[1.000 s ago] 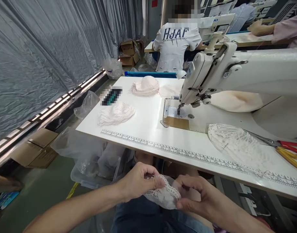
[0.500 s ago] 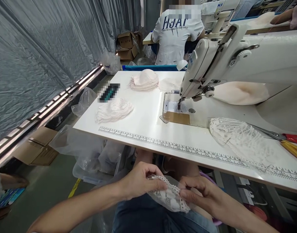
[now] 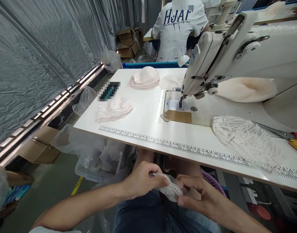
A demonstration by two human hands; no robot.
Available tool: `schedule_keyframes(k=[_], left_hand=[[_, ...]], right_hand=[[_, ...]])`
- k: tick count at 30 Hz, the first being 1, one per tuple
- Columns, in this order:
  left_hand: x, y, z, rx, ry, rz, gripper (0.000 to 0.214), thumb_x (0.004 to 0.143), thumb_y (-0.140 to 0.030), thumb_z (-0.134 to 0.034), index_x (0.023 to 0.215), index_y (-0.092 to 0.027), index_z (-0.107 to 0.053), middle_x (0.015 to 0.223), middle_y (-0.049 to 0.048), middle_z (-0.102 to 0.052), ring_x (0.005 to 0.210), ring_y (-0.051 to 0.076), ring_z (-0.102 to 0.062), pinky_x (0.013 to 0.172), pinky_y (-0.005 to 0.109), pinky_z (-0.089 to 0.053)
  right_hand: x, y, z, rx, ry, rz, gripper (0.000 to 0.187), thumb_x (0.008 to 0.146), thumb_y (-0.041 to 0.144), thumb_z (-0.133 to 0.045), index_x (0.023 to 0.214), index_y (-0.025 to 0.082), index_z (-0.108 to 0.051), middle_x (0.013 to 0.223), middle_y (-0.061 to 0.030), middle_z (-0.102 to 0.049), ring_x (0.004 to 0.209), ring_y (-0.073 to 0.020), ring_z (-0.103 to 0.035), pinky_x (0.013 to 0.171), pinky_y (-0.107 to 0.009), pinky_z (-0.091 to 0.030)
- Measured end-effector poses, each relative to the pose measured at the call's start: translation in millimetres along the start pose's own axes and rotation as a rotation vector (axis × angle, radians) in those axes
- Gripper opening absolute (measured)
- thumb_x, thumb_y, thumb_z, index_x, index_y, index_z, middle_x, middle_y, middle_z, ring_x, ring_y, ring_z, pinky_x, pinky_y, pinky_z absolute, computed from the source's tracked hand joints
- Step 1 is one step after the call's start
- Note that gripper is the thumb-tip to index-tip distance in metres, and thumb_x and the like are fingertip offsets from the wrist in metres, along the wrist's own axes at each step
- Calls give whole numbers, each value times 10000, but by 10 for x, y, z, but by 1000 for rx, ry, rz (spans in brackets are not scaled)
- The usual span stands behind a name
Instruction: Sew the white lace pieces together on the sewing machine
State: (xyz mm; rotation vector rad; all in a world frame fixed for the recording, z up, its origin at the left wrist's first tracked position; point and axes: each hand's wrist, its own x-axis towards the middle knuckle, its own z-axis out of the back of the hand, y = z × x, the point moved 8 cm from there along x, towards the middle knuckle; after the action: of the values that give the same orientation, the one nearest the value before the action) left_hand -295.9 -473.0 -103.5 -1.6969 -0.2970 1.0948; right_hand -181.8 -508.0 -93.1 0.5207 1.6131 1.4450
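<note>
Over my lap, my left hand (image 3: 148, 179) pinches one end of a piece of white lace fabric (image 3: 171, 191) between thumb and fingers. At its other end my right hand (image 3: 195, 192) grips the lace and some sheer cloth with thumb and forefinger. The piece is folded, with a scalloped, holed edge facing up. Part of it is hidden behind my fingers. Both hands are below the front edge of the white sewing table (image 3: 143, 129), apart from the sewing machine (image 3: 211, 64).
On the table lie a lace stack (image 3: 115, 109), pale cup-shaped pieces (image 3: 144, 77), white lace pieces (image 3: 245, 139) and scissors (image 3: 284, 133). A ruler strip (image 3: 187, 149) runs along the front edge. A co-worker (image 3: 176, 30) sits beyond. Plastic bags (image 3: 90, 152) and a carton (image 3: 40, 144) stand left.
The lace between my hands is folded smaller, and its hanging lower part has drawn up. My right hand has shifted slightly left. The view has tilted slightly.
</note>
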Motion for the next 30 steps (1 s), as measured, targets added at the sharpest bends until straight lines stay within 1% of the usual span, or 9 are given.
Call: schedule_keyframes(k=[4, 9, 12, 15, 19, 22, 24, 27, 30], left_hand=[[11, -42, -26, -12, 13, -2, 394, 586, -455, -761, 632, -110, -577, 575, -25, -495, 569, 91, -406, 525, 203, -297], [-30, -100, -1, 76, 49, -64, 282, 581, -283, -787, 763, -114, -654, 671, -15, -567, 637, 104, -480, 575, 187, -346], [-32, -81, 37, 123, 11, -97, 268, 631, -318, -757, 781, -110, -677, 689, 3, -598, 649, 115, -507, 587, 191, -367], [-17, -75, 34, 179, -17, -131, 270, 662, -349, -733, 790, -115, -694, 713, 16, -630, 663, 125, -530, 604, 195, -381], [-4, -85, -3, 232, -29, -134, 225, 674, -320, -716, 781, -123, -705, 671, 5, -624, 616, 111, -513, 561, 185, -358], [-9, -100, -6, 251, -46, -133, 204, 667, -308, -716, 764, -129, -707, 640, -4, -612, 599, 103, -498, 548, 180, -344], [-12, -100, 2, 243, -51, -131, 200, 670, -305, -711, 762, -127, -705, 652, -2, -618, 609, 106, -509, 558, 178, -353], [-1, -71, 21, 230, -53, -103, 205, 677, -309, -699, 746, -116, -699, 648, 2, -619, 597, 104, -509, 546, 179, -357], [20, -57, 39, 258, -70, -93, 190, 681, -298, -687, 738, -117, -696, 637, -2, -612, 592, 103, -503, 539, 182, -352]], right_hand=[[24, -60, -17, 100, -37, -1, 311, 833, 447, -579, 686, 173, -564, 677, 26, -478, 650, -114, -439, 594, -217, -344], [8, -165, 7, 108, -58, -25, 311, 821, 452, -593, 666, 182, -576, 665, 31, -462, 638, -117, -441, 586, -219, -338], [-11, -163, 30, 48, -62, -29, 316, 821, 468, -585, 673, 189, -593, 667, 26, -486, 643, -124, -457, 600, -219, -352], [-20, -153, 69, 7, -114, -38, 343, 820, 505, -563, 689, 191, -603, 673, 15, -511, 668, -139, -481, 622, -225, -373], [13, -152, 48, -31, -119, -25, 295, 824, 486, -565, 801, 201, -639, 724, 9, -559, 696, -143, -500, 627, -223, -387], [52, -171, 40, -62, -144, 6, 301, 868, 458, -514, 760, 195, -614, 715, 11, -567, 688, -133, -510, 605, -211, -386], [61, -184, 43, -103, -173, 15, 306, 878, 448, -500, 737, 194, -597, 703, 12, -569, 679, -133, -517, 594, -209, -387], [40, -172, 71, -182, -242, -2, 240, 869, 429, -518, 779, 212, -568, 688, 21, -551, 647, -129, -513, 573, -204, -392], [-5, -53, 107, -206, -317, 67, 173, 850, 403, -553, 829, 234, -521, 781, 8, -569, 735, -147, -551, 635, -208, -431]])
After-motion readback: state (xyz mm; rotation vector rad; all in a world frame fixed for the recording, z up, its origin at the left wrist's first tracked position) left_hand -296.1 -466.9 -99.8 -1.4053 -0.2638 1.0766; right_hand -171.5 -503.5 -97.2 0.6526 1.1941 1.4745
